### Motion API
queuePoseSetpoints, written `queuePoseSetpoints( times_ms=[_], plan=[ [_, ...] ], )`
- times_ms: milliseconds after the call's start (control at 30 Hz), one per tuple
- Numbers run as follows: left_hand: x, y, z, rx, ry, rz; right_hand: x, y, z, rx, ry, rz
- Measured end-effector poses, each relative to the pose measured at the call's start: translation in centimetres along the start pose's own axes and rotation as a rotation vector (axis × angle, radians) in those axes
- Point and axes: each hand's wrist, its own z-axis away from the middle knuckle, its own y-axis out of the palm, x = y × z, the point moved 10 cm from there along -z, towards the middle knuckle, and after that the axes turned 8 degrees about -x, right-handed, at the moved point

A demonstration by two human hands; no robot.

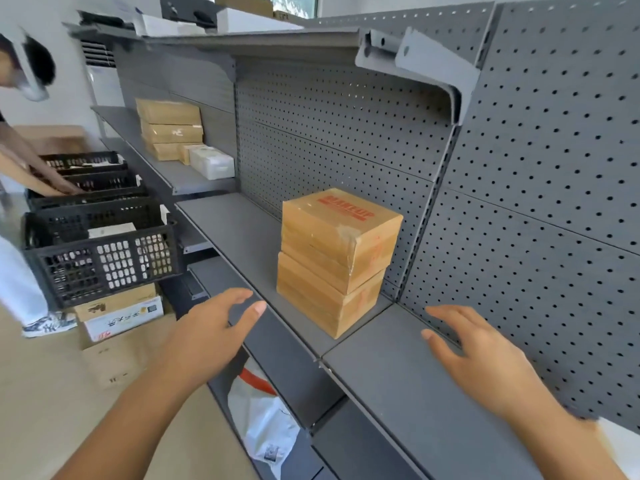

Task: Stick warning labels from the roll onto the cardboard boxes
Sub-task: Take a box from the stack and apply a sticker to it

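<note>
Both empty, fingers spread: left hand [211,327] at seven o'clock of the two stacked brown cardboard boxes [336,258] on the grey metal shelf [242,230], right hand [474,351] at four; no label roll visible; likely best gripping opposite sides evenly.

Grey steel shelving [239,233] with perforated pegboard back panels [554,168] fills the right side; a beige floor [41,393] (blurred), white wall [65,102] and window [294,3] lie beyond.
</note>
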Motion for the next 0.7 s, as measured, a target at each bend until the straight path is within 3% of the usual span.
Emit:
queuePoseSetpoints(
  times_ms=[267, 433, 600, 700],
  plan=[
    [1.1, 3.3, -7.5, 0.025, -0.016, 0.042, 0.9, 3.1, -6.4, 0.031, 0.018, -0.037],
    [2.0, 5.6, -12.9, 0.054, -0.1, 0.206, 1.3, 4.3, -10.4, 0.018, 0.048, -0.124],
    [3.4, 8.1, -17.4, 0.115, -0.228, 0.45, 1.1, 5.9, -13.2, 0.043, 0.195, -0.376],
    [2.7, 9.0, -21.0, 0.151, -0.305, 0.618, 1.3, 7.2, -14.6, 0.079, 0.382, -0.617]
  ],
)
